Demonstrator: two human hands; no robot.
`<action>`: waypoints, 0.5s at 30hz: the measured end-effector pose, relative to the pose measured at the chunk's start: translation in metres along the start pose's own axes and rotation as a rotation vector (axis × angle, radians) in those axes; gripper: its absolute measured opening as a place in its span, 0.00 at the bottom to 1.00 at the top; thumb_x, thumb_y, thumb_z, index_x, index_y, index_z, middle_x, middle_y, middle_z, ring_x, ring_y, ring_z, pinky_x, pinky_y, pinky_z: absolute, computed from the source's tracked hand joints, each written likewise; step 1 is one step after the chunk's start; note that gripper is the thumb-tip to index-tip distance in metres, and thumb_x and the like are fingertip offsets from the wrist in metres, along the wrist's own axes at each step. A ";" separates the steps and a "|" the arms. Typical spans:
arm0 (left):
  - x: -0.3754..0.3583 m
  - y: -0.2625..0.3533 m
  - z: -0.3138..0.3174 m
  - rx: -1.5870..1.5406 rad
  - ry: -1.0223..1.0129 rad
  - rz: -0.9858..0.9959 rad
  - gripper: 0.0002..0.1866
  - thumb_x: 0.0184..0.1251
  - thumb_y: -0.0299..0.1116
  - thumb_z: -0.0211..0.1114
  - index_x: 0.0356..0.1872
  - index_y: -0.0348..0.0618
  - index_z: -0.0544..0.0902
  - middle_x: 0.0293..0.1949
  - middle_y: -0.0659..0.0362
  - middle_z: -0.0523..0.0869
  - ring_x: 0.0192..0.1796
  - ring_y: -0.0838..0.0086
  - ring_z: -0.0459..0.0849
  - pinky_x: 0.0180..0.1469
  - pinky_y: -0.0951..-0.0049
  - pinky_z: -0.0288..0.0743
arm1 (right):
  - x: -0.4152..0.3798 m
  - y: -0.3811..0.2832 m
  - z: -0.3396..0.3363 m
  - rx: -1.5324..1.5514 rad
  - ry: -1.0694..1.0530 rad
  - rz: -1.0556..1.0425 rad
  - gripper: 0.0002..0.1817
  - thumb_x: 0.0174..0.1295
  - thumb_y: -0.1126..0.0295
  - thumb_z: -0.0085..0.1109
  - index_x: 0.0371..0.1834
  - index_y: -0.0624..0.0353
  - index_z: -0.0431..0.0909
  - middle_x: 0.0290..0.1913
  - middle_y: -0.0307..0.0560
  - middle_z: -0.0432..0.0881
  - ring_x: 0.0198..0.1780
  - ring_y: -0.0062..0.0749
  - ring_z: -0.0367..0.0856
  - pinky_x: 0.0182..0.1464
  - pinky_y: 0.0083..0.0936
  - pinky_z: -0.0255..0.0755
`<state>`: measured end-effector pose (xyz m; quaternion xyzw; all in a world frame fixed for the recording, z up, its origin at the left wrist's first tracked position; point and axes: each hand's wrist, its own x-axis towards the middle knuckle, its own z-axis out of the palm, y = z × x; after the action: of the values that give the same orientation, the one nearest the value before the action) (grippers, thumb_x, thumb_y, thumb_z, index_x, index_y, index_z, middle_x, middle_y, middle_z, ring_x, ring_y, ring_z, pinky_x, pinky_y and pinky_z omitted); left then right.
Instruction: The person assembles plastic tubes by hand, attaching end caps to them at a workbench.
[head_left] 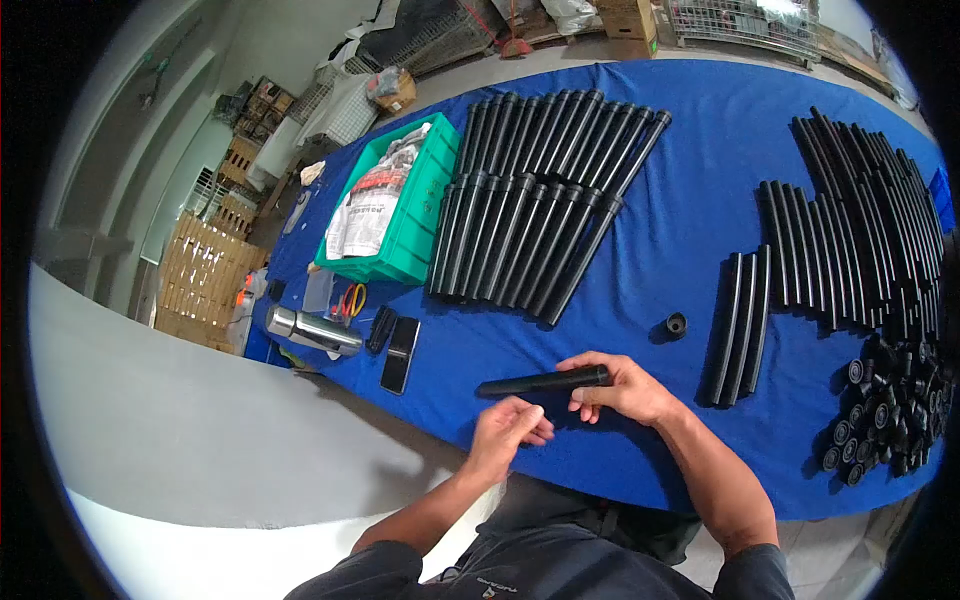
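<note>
A short black plastic tube [535,383] lies slanted across the space before me. My right hand [620,388] grips its right end, fingers over the top and thumb below. Just under the tube's left part is my left hand [508,432], its fingers curled in with the thumb against them and nothing visible in it. Beyond my right hand a small black round cap [676,325] sits by itself on the blue cloth [640,270]. Three black tubes [742,325] lie side by side farther right.
Rows of capped black tubes [510,235] fill the back left, beside a green crate [405,240] with newspaper [372,205]. Many bare tubes [870,210] and a heap of black caps [880,420] lie at the right. A phone [400,355], scissors [354,299] and a steel flask [315,330] rest at the left.
</note>
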<state>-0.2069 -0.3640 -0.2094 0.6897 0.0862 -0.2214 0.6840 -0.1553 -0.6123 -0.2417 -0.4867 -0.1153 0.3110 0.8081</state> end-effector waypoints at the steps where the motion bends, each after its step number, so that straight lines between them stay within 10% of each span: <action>1: 0.005 0.002 -0.004 0.053 0.061 0.150 0.10 0.75 0.34 0.68 0.44 0.37 0.81 0.37 0.53 0.88 0.38 0.72 0.89 0.41 0.72 0.84 | 0.000 0.001 0.000 0.008 -0.003 -0.002 0.26 0.70 0.75 0.64 0.70 0.63 0.73 0.39 0.44 0.87 0.36 0.24 0.86 0.38 0.22 0.83; 7: 0.033 0.038 -0.017 1.131 0.271 0.975 0.24 0.59 0.30 0.79 0.53 0.35 0.78 0.45 0.50 0.88 0.43 0.58 0.88 0.49 0.64 0.83 | -0.001 0.001 0.001 -0.001 -0.019 -0.020 0.27 0.72 0.74 0.62 0.74 0.61 0.70 0.42 0.46 0.87 0.38 0.24 0.86 0.39 0.22 0.83; 12: 0.049 0.004 -0.032 1.072 0.177 0.645 0.21 0.57 0.30 0.78 0.49 0.40 0.78 0.40 0.49 0.86 0.45 0.50 0.87 0.49 0.54 0.79 | -0.001 0.001 0.000 -0.043 -0.069 -0.029 0.29 0.71 0.75 0.62 0.76 0.54 0.71 0.42 0.42 0.86 0.37 0.21 0.84 0.40 0.21 0.82; 15: 0.040 0.031 -0.023 0.937 0.013 0.367 0.17 0.57 0.30 0.79 0.42 0.40 0.80 0.40 0.50 0.88 0.46 0.63 0.89 0.47 0.62 0.81 | -0.005 -0.013 0.004 -0.084 -0.089 0.005 0.28 0.65 0.77 0.70 0.70 0.54 0.79 0.35 0.38 0.85 0.32 0.18 0.80 0.39 0.19 0.78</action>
<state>-0.1543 -0.3500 -0.1987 0.9279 -0.1409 -0.1082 0.3279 -0.1560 -0.6167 -0.2280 -0.5061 -0.1630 0.3292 0.7803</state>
